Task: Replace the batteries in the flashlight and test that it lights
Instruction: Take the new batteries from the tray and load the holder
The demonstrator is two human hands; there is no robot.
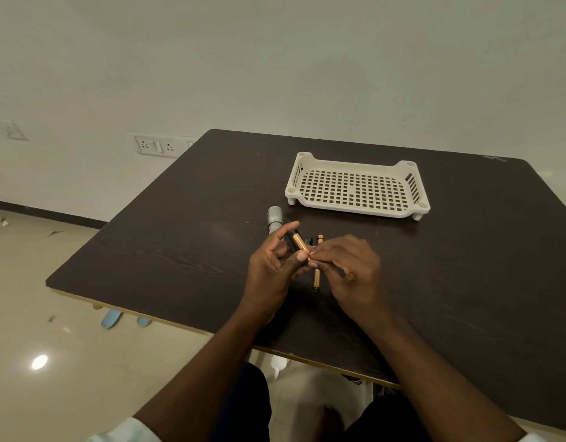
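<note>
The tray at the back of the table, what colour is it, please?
Cream-white tray with a grid-perforated floor, seen in the head view.

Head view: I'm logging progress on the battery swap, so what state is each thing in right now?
Flashlight: lying on the table, beyond the left hand, unlit.
Gold and black battery: lifted off the table, pinched between both hands.
Second battery: lying loose on the table between the hands.
Left hand: grip shut on the lifted battery.
Right hand: fingertips on the battery's near end.
Tray: upright, empty.
</note>
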